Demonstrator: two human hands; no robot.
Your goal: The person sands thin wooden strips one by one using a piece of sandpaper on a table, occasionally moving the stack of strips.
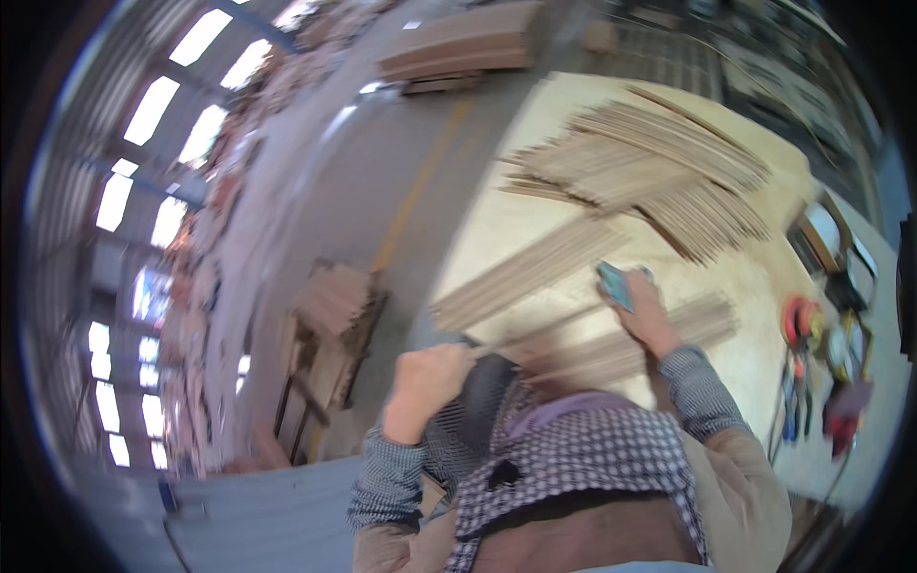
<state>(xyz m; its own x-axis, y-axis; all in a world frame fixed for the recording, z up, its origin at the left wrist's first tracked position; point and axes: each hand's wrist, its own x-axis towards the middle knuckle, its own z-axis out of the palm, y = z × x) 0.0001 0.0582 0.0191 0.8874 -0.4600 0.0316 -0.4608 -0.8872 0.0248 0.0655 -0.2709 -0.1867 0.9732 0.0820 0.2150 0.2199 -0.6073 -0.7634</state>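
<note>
Checked cloth [573,449] across my chest fills the bottom of the frame, both my sleeved arms rising from it toward a pale table [497,220] strewn with thin wooden strips. My right hand [642,310] presses a small teal block [616,285] (a sanding pad, by its look) with its fingers wrapped over it, down onto a bundle of strips [621,344] whose long axis runs from lower left to upper right. My left hand [430,377] is clenched at the bundle's near left end, around something dark I cannot make out. So the right hand is the one on the strips, the left just short of them. Another bundle [525,272] lies parallel beyond, a fanned heap [659,162] farther off, hand tools [821,353] at the table's right edge.
</note>
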